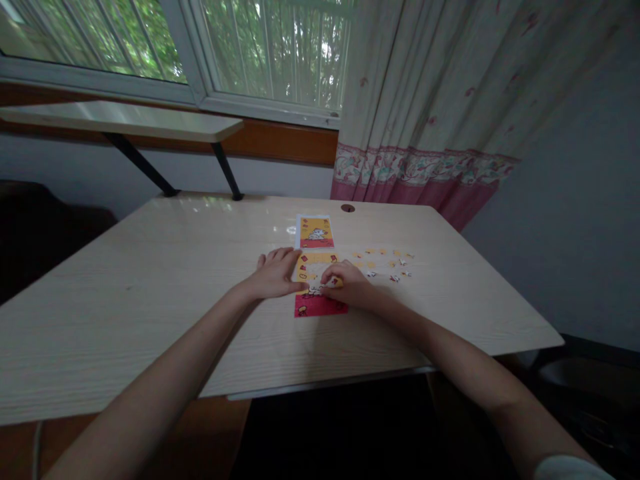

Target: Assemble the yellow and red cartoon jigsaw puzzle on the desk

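A partly assembled jigsaw puzzle [320, 307], yellow above and red below, lies flat on the table with a gap in its middle. My left hand [275, 273] rests at its left side, fingers spread, the thumb reaching onto the puzzle's edge. Over the puzzle's right half, my right hand [350, 283] is closed in a pinch at a small white puzzle piece [315, 291] by the gap; the fingers partly hide it. Just behind the puzzle is a reference picture card [317, 233] showing a white animal on yellow and red.
Several loose puzzle pieces [395, 278], yellow or white, are scattered right of the puzzle. The pale wooden table [150, 293] has a round cable hole [348, 209] at the back. A raised shelf [120, 120] stands at the back left. A curtain [420, 133] hangs behind.
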`<control>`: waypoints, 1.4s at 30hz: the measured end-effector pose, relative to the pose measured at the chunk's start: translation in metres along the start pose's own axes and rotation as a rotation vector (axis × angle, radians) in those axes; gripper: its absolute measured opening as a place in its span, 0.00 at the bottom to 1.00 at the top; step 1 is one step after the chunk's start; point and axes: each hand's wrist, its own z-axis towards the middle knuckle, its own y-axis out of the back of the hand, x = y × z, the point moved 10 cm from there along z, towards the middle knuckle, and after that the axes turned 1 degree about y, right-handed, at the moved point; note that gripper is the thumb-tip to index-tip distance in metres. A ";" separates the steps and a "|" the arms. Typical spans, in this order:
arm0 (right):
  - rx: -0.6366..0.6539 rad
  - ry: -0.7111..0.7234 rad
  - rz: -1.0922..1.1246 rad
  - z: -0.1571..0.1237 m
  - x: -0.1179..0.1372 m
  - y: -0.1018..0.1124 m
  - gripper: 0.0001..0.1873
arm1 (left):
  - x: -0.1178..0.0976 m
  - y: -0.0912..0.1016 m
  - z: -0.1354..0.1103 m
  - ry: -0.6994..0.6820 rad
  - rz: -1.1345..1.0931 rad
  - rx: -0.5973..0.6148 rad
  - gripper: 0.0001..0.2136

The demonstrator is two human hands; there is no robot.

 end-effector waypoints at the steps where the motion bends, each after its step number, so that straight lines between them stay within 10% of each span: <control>1: -0.001 -0.035 0.051 0.000 -0.003 0.001 0.04 | 0.000 0.000 0.000 0.001 -0.005 -0.003 0.40; 11: -0.149 -0.196 0.462 -0.001 -0.026 0.011 0.12 | -0.050 0.033 -0.011 -0.302 -0.459 -0.156 0.13; 16: -0.178 -0.242 0.565 -0.002 -0.033 0.005 0.16 | -0.051 0.028 -0.010 -0.223 -0.642 -0.167 0.11; 32: -0.288 0.258 -0.181 -0.013 0.028 0.035 0.08 | -0.031 -0.001 0.003 -0.081 -0.965 -0.089 0.09; 39: -0.291 0.193 -0.136 -0.011 0.018 0.034 0.09 | -0.012 0.027 -0.002 -0.134 -0.423 -0.274 0.25; 42: -0.171 0.163 -0.078 -0.009 0.010 0.018 0.07 | 0.003 0.018 0.001 -0.059 -0.138 -0.170 0.38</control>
